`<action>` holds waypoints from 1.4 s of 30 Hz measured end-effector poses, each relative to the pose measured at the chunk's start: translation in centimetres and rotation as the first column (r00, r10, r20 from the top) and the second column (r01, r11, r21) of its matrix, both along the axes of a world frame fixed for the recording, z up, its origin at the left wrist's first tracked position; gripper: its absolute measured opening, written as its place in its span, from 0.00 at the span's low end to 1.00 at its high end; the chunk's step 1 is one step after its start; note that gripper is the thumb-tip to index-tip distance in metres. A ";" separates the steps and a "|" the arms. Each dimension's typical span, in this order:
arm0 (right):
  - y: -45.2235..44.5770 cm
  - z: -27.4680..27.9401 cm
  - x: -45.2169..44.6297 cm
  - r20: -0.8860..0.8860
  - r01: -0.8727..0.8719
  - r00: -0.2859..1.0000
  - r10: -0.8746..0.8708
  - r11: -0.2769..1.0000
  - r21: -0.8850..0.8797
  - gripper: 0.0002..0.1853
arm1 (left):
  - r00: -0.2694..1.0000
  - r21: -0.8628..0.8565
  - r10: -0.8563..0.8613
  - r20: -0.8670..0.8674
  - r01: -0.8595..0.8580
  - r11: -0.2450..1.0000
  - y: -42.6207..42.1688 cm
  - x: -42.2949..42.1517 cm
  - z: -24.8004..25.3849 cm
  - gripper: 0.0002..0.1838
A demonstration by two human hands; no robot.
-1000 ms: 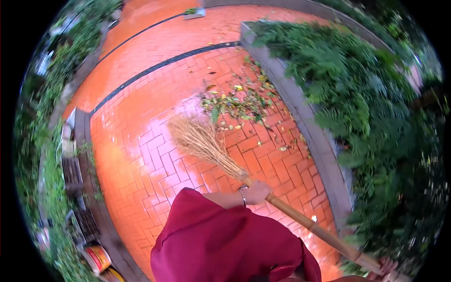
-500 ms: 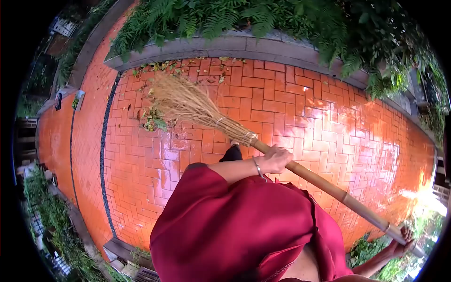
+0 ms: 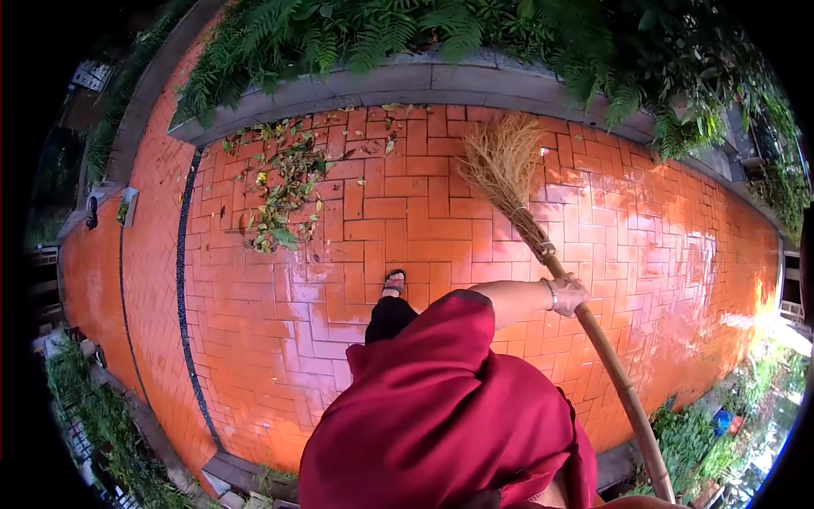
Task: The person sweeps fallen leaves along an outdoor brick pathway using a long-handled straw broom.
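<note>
A straw broom (image 3: 505, 165) with a long bamboo handle (image 3: 617, 373) slants across the right half of the view. Its bristles rest on or just above the wet paving near the planter wall. My left hand (image 3: 568, 294), with a bracelet at the wrist, is wrapped round the handle just below the bound straw. Toward the bottom edge the handle runs out of sight, and my right hand is not visible there. A pile of fallen leaves (image 3: 288, 182) lies to the left of the bristles.
Orange herringbone brick paving (image 3: 424, 208) looks wet and shiny. A low stone planter wall (image 3: 381, 83) with ferns (image 3: 356, 34) borders the far side. One sandalled foot (image 3: 394, 280) stands on the bricks. A dark drain strip (image 3: 182, 280) crosses at the left.
The broom head has swung right, away from the leaves, which now show more fully. My left hand has moved right with the handle. My right hand has left the view.
</note>
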State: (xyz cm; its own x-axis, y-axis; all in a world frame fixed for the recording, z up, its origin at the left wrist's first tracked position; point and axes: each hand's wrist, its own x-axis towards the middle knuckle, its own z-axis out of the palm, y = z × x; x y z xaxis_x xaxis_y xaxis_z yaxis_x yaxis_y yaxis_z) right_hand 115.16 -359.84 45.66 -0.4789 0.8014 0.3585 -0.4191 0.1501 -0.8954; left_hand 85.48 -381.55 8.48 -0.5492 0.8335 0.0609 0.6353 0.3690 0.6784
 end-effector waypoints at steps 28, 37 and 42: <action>-11.3 4.7 4.8 -0.095 -0.231 0.966 0.241 0.967 0.106 0.14 | 0.988 0.309 0.143 -0.064 -0.117 0.944 -21.2 15.7 6.3 0.07; -18.8 -16.1 11.5 -0.100 -0.536 0.831 0.547 0.739 -0.408 0.11 | 0.936 -0.345 0.307 0.175 -0.234 0.909 -39.4 27.6 -7.3 0.07; -20.7 -17.0 21.1 -0.134 -0.412 0.899 0.417 0.704 -0.578 0.09 | 0.969 -0.502 0.239 0.055 -0.181 0.846 -42.7 31.8 -1.3 0.06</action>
